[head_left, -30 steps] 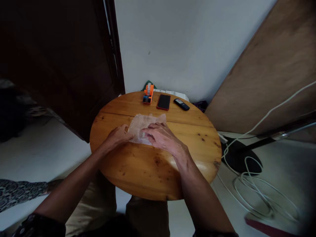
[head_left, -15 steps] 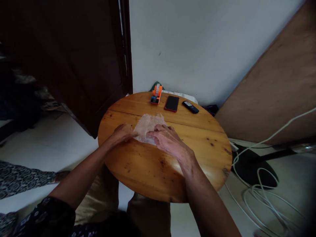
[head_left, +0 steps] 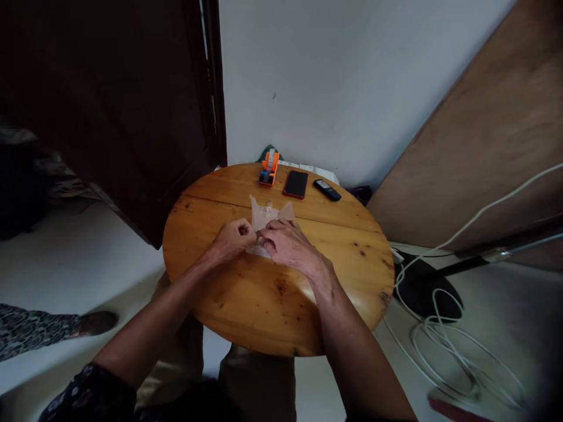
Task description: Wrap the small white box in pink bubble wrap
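Observation:
A crumpled sheet of whitish, see-through plastic wrap (head_left: 263, 215) lies on the round wooden table (head_left: 246, 299), with two corners sticking up at its far side. My left hand (head_left: 233, 239) is curled, thumb and forefinger pinched at the near left part of the wrap. Beside it, my right hand (head_left: 287, 241) covers the right part, its fingers bent and closed on the plastic. The fingertips of both hands almost meet. What lies beneath or inside the wrap is hidden.
Along the table's far side are an orange tape dispenser (head_left: 269, 167), a dark phone (head_left: 296, 184) with a red edge and a black handset (head_left: 326, 190). White cable (head_left: 457, 351) loops on the floor at right. Another person's foot (head_left: 97, 322) is at left.
My left hand has moved right and curled into a pinch near my right hand. The wrap is drawn narrower, its far corners raised. The view has shifted slightly right.

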Demonstrator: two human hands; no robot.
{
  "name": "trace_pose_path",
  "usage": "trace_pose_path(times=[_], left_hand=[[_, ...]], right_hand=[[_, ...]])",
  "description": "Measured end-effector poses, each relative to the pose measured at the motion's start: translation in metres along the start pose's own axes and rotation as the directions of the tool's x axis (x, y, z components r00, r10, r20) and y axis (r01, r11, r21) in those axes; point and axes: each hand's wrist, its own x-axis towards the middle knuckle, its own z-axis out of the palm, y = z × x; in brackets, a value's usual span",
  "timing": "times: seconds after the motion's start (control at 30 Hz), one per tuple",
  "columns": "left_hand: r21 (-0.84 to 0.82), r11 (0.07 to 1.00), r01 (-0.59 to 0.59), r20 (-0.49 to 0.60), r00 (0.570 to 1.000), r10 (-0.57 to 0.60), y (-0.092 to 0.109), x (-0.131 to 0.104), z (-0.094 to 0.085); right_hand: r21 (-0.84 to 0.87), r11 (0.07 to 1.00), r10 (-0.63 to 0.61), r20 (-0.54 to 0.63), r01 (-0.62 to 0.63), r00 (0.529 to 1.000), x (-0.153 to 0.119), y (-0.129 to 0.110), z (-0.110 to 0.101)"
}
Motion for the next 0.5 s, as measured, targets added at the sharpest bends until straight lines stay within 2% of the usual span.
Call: trace_pose_path(times=[0.1,0.2,0.27,0.37,0.43,0.5], left_hand=[[0.044,0.996,-0.072,-0.017,0.997,0.073,-0.001,-0.001,0.012],[0.118,0.973,-0.199,-0.026,0.979,0.203,-0.001,-0.007,0.017],[0.137,0.943,-0.302,0.013,0.953,0.303,0.002,-0.013,0.017],[0.185,0.879,-0.44,0.134,0.897,0.421,0.006,-0.02,0.015],[0.247,0.83,-0.5,0.184,0.865,0.467,0.005,-0.023,0.014],[0.274,0.802,-0.532,0.188,0.847,0.497,0.002,-0.023,0.014]], right_hand=[[0.026,1.0,-0.005,-0.063,0.007,0.998,0.001,0.003,0.0],[0.044,0.999,0.033,-0.097,-0.029,0.995,0.001,0.005,0.001],[0.068,0.997,0.043,-0.102,-0.037,0.994,0.0,0.006,0.001],[0.117,0.993,0.038,-0.098,-0.026,0.994,-0.003,0.009,0.0],[0.159,0.987,0.025,-0.081,-0.012,0.996,-0.005,0.013,-0.003],[0.225,0.974,0.021,-0.071,-0.005,0.997,-0.007,0.017,-0.005]])
